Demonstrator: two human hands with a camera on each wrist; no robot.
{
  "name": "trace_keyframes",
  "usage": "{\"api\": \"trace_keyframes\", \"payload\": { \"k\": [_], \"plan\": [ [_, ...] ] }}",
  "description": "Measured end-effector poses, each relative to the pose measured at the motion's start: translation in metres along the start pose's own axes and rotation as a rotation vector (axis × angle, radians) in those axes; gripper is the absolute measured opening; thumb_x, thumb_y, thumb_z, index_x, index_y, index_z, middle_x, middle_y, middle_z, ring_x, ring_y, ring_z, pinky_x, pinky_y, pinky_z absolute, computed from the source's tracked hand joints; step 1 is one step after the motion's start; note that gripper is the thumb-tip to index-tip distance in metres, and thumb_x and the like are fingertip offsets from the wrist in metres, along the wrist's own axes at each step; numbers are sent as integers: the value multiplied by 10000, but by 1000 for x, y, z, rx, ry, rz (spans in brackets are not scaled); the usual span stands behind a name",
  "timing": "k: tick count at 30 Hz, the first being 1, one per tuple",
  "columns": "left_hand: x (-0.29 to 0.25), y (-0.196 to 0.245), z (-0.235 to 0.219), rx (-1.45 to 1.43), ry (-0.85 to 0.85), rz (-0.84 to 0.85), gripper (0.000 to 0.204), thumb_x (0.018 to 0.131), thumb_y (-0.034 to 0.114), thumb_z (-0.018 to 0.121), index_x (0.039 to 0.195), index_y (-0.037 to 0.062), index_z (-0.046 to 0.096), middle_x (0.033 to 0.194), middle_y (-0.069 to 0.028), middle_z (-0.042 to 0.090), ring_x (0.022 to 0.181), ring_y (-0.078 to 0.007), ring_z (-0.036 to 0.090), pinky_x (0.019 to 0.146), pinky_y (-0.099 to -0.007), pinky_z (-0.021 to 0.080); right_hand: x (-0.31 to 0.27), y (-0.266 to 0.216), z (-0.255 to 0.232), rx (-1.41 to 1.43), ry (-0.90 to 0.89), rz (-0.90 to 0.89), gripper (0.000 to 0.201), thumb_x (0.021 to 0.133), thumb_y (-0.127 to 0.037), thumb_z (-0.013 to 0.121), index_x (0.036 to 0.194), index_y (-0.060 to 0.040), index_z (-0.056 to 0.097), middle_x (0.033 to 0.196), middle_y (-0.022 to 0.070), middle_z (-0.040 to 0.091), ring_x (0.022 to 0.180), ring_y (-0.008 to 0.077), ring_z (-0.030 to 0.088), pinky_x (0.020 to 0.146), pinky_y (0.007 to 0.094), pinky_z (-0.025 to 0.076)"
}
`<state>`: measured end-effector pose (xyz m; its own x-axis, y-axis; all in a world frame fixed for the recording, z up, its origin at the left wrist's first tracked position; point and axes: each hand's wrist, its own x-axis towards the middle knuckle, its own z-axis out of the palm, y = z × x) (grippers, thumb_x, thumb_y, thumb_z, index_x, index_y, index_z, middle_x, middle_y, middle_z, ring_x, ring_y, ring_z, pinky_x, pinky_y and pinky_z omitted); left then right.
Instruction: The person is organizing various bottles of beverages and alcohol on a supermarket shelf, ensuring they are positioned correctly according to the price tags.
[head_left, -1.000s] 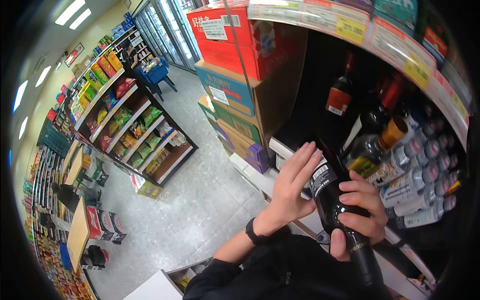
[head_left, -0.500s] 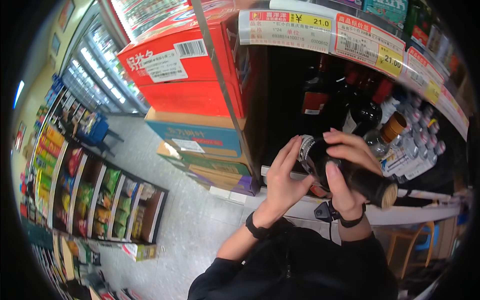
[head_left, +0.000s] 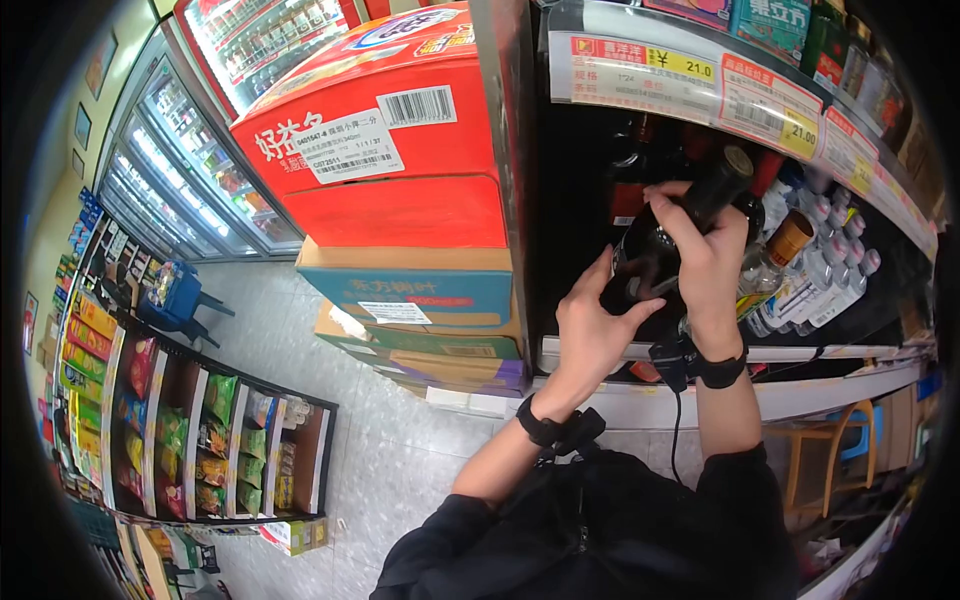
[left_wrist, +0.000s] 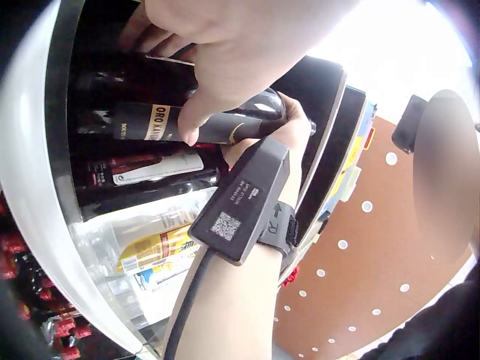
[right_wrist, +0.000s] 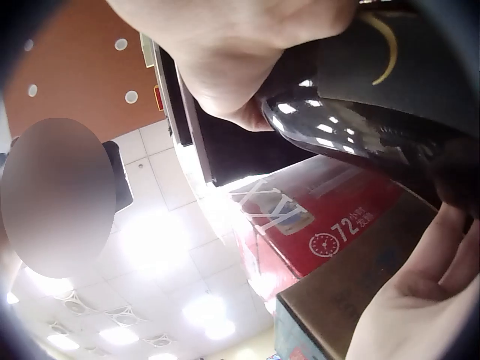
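In the head view, a dark wine bottle (head_left: 722,186) is held tilted before the shelf opening, its capped neck toward the upper right. My right hand (head_left: 712,268) grips it round the neck and shoulder. Low on its body, my left hand (head_left: 588,325) holds it between thumb and fingers. Lettering shows on the label of the bottle (left_wrist: 156,124) in the left wrist view, beneath my left hand (left_wrist: 232,52). The right wrist view has the glossy bottle (right_wrist: 375,139) between my right hand (right_wrist: 225,52) and the fingers of my left hand (right_wrist: 427,292); some fingertips are hidden.
Stacked cartons, with a red box (head_left: 400,215) on top, stand left of the opening. Several bottles, one gold-capped (head_left: 790,238), stand inside at the right. A shelf edge with price tags (head_left: 640,70) curves above. A snack rack (head_left: 190,430) is farther left.
The bottle has swung from neck pointing down toward my body to neck up and to the right. Both hands have moved with it, nearer the shelf opening, and the head view has shifted.
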<state>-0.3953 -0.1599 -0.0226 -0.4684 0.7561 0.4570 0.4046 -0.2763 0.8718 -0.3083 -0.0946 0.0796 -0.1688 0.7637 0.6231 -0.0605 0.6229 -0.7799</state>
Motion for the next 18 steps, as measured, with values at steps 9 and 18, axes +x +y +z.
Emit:
{"api": "trace_keyframes", "payload": {
  "k": [9, 18],
  "plan": [
    [23, -9, 9, 38, -93, -45, 826, 739, 241, 862, 1378, -97, 463, 1267, -239, 625, 1216, -299, 600, 1023, -367, 459, 30, 35, 12, -70, 142, 60, 196, 819, -201, 750, 854, -11, 720, 663, 31, 674, 626, 62, 597, 580, 252, 444],
    [59, -17, 2, 242, -159, -56, 720, 842, 275, 776, 1352, -132, 470, 1262, -324, 586, 1194, -365, 605, 975, -399, 485, 61, 42, 41, -359, 333, -8, 312, 798, -326, 794, 813, -22, 726, 632, 99, 688, 582, 117, 665, 541, 287, 491]
  ]
}}
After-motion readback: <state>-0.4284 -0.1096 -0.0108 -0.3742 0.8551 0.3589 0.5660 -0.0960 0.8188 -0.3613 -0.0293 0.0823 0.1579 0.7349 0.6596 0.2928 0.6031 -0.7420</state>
